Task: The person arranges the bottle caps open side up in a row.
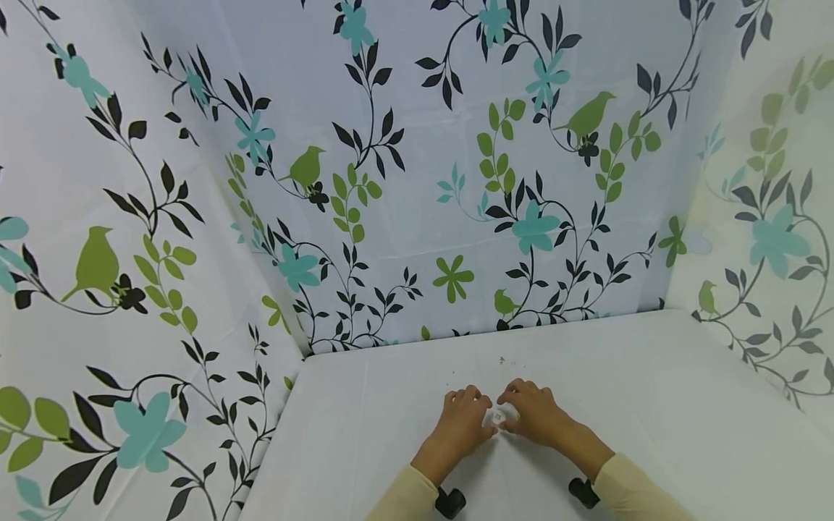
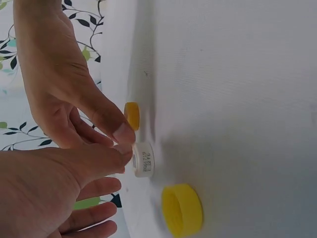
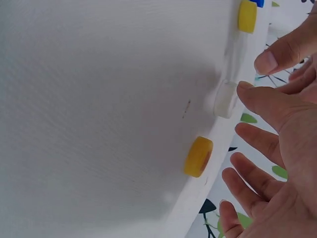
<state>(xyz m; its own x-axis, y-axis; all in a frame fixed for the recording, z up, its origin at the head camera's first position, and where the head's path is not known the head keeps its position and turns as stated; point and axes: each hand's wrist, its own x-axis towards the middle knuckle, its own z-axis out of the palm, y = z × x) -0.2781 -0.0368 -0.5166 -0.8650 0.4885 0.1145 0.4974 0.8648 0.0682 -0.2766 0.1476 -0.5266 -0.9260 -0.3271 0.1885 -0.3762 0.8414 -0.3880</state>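
Note:
A small white cap with printed characters on its side stands on the white table, between my two hands. My left hand has its thumb tip right at the cap's top edge, its other fingers loosely spread in the left wrist view. From the other side my right hand brings its thumb to the same edge; its remaining fingers stay spread apart in the right wrist view. A yellow cap rests near the left hand, and an orange-yellow cap near the right. In the head view the hands hide these yellow caps.
A bit of blue shows beside another yellow cap at the top of the right wrist view. Small dark specks mark the white table beyond the hands. Cloth walls printed with leaves and birds enclose it.

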